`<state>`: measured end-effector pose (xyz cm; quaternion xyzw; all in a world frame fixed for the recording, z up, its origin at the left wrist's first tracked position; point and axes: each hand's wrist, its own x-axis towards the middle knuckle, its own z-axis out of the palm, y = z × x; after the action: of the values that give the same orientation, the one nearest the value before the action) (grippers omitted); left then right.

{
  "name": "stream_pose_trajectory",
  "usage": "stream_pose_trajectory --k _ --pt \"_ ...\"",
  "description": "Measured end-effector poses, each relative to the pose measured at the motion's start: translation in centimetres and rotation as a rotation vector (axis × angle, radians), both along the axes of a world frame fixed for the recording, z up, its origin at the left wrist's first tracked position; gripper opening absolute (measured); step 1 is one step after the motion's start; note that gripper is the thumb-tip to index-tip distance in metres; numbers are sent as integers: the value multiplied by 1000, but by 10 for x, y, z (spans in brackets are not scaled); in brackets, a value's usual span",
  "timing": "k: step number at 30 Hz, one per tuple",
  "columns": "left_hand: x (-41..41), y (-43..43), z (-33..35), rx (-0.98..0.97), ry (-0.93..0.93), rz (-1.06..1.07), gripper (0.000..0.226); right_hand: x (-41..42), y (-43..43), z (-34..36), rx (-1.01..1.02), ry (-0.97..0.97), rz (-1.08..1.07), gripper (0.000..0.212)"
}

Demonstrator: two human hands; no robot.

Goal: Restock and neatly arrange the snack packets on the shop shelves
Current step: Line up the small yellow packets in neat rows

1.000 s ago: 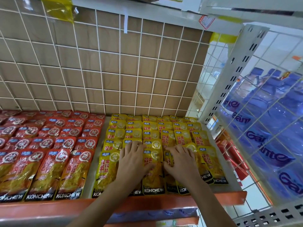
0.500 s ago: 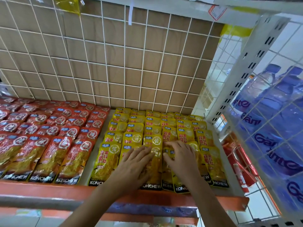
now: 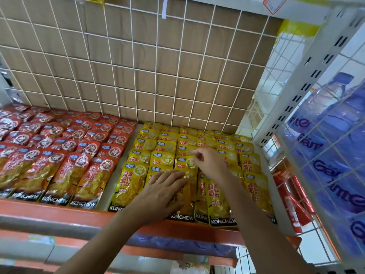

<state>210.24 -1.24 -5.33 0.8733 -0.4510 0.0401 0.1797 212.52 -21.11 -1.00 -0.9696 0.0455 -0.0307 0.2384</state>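
Two hands are working the yellow packets (image 3: 136, 184) at the shelf's (image 3: 59, 212) right end: the left hand (image 3: 164, 191) is pressing flat, fingers together, probably steadying the front-edge row, while the right hand (image 3: 211, 162) is pinching one yellow packet (image 3: 184, 164), apparently straightening it.

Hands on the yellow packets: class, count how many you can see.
2. The left hand lies flat on the front-row yellow packets; the right hand, beside it and further back, pinches the top of one of them. No other hand shows.
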Motion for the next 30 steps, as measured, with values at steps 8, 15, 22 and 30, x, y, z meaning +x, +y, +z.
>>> stream_pose_trajectory --k 8,15,22,30 --pt "4 0 -1 23 -81 -15 56 11 1 -5 90 42 -77 16" --pt "3 -1 0 26 -107 -10 57 14 0 -7 124 64 -113 11" --pt "5 -4 6 10 -121 -3 53 13 2 -10 105 26 -116 10" --pt "20 -24 25 92 31 -59 61 21 -5 -4 83 -83 -210 15"
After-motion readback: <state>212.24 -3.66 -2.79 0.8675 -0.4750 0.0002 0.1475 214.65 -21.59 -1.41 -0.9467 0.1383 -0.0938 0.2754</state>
